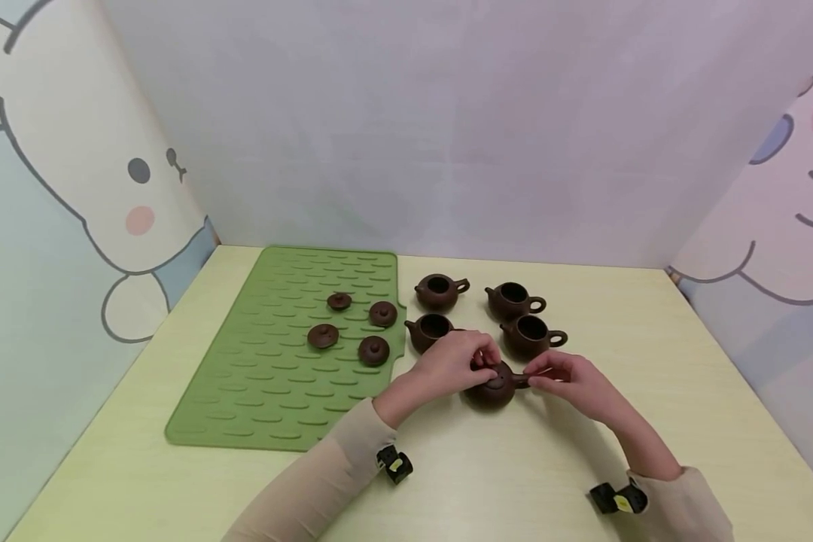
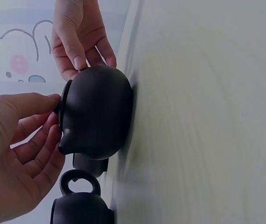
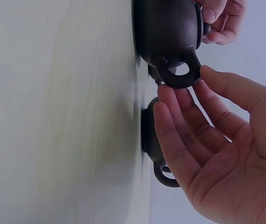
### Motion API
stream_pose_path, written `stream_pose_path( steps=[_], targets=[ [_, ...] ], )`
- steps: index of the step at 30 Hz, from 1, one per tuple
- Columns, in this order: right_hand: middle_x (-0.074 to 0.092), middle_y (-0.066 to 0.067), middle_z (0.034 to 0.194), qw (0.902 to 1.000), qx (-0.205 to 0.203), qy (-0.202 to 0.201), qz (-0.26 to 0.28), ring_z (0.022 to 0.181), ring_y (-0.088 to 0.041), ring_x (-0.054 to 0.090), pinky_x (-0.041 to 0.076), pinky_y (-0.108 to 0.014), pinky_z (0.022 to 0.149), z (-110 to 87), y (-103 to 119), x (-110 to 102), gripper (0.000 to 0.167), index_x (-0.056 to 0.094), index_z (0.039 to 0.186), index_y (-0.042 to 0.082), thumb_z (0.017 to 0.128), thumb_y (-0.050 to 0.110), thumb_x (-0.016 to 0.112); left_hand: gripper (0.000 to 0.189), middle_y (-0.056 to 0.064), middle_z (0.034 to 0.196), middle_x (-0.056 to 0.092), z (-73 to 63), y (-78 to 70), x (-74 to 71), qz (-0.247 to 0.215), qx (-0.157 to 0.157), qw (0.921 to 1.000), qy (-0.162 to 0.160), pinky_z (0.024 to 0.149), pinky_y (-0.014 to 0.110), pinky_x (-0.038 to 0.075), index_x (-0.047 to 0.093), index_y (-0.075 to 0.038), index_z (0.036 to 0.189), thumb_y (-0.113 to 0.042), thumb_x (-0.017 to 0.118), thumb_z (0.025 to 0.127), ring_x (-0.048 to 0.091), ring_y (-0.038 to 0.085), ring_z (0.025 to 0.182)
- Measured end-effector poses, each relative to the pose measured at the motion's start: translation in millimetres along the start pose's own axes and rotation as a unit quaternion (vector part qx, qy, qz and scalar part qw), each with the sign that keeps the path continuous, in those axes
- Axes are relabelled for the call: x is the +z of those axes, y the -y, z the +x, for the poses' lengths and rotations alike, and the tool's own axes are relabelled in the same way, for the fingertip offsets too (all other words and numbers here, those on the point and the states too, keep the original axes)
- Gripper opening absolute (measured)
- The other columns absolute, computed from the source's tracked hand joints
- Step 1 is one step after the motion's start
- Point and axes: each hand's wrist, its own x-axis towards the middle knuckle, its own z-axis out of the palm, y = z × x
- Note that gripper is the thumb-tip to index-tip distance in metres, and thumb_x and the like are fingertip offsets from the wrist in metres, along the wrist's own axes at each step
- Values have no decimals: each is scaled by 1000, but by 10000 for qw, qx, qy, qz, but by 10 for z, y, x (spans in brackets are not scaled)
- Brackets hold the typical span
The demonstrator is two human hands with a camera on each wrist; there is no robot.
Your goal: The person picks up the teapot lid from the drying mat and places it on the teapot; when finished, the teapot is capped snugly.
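Observation:
A small dark brown teapot [image 1: 488, 397] stands on the table between both hands. My left hand [image 1: 452, 364] pinches the knob of its lid [image 2: 64, 102] between thumb and fingers; the lid sits on the pot's mouth. On the other side my right hand [image 1: 583, 388] pinches the teapot's handle [image 3: 179, 82] between thumb and fingertips. The spout [image 2: 67, 143] shows in the left wrist view. Behind the hands stand several lidless teapots, among them one at the right [image 1: 528, 336] and one at the left [image 1: 429, 331], whose handle is partly hidden by my left hand.
To the left lies a green textured mat [image 1: 244, 391] bearing several loose dark lids, one of them near its right edge [image 1: 374, 351]. Two more lidless teapots stand farther back, at left [image 1: 437, 293] and right [image 1: 511, 301]. A pale wall [image 1: 447, 150] closes off the table's far side.

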Motion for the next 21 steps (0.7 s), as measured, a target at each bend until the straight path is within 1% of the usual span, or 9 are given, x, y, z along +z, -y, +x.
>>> stream_pose_path(
  steps=[5, 8, 12, 17, 21],
  targets=[
    [70, -12, 103, 10000, 12, 2, -35, 87, -2, 68, 55, -20, 75, 3, 10, -12, 15, 69, 105, 2, 93, 12, 69, 13, -8, 95, 69, -7, -22, -6, 67, -5, 10000, -28, 75, 8, 47, 68, -19, 99, -18, 75, 89, 61, -1, 83],
    [70, -12, 102, 10000, 24, -12, -49, 86, 0, 66, 55, -20, 75, 2, 15, -17, 15, 69, 105, 2, 93, 12, 69, 13, -8, 97, 69, -19, -30, -17, -19, -52, 10000, -38, 75, 8, 48, 68, -19, 101, -16, 74, 90, 63, 0, 84],
    [70, -9, 102, 9999, 9, -48, -103, 86, 0, 64, 53, -20, 74, -5, 16, -23, 14, 69, 104, 4, 93, 13, 69, 13, -7, 99, 69, -42, -30, -36, -162, -127, 9998, -66, 74, 9, 49, 68, -18, 102, -15, 73, 91, 64, 3, 86],
    [70, -7, 101, 9998, -44, -85, -152, 85, 0, 64, 53, -20, 74, -9, 9, -20, 13, 70, 104, 5, 94, 13, 69, 12, -7, 97, 69, -64, -3, -64, -276, -211, 9993, -127, 73, 11, 49, 68, -19, 101, -15, 73, 91, 64, 3, 86],
    [70, -8, 100, 9998, -82, -75, -158, 85, 1, 64, 53, -20, 73, -6, 19, -24, 13, 69, 104, 4, 94, 12, 68, 10, -7, 97, 69, -86, 26, -100, -346, -271, 9988, -203, 73, 11, 49, 69, -18, 101, -18, 73, 92, 63, 3, 85]
  ],
)
